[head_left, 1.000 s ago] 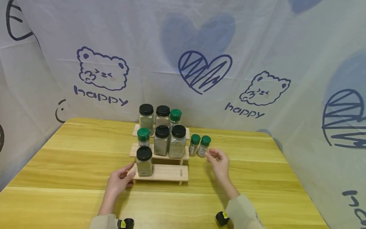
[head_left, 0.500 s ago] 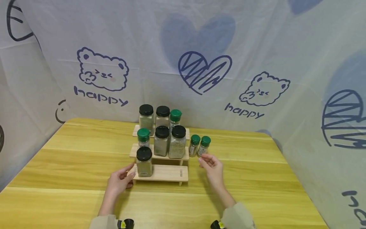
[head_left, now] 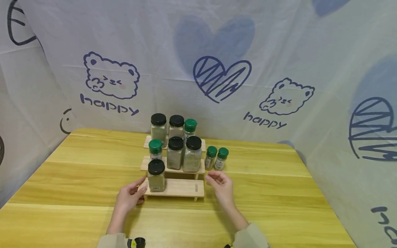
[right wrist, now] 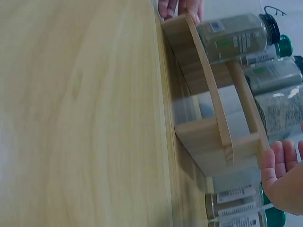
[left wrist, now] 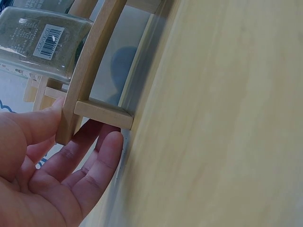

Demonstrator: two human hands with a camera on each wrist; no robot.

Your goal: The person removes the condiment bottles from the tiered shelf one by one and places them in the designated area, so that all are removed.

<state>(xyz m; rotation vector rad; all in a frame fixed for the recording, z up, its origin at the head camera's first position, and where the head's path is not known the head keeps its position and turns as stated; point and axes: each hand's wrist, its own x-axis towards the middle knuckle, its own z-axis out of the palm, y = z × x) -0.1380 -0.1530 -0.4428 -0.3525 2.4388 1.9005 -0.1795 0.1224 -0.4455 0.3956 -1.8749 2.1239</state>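
Rack (head_left: 182, 188) is pinched at its left end by my left hand (head_left: 129, 197), I judge to steady its jars (head_left: 156, 179), while my right hand (head_left: 222, 187), loosely bent, holds nothing.

The three-step rack (head_left: 182, 187), pale wood, bears upright jars (head_left: 192, 158). On its front step, one black-lidded jar (head_left: 156, 181) stands at the left end.

Black-lidded jars (head_left: 192, 159), five: two on the top tier (head_left: 201, 144), two on the middle tier (head_left: 144, 164), one on the bottom tier (head_left: 181, 187). Green-lidded jars (head_left: 220, 162), four: one on the top tier, one on the middle tier, two on the table (head_left: 273, 193). Wooden tiers, three; hands, two (left hand (head_left: 128, 197), right hand (head_left: 222, 187)); top-tier count appears sound, though nearer jars partly hide that row.
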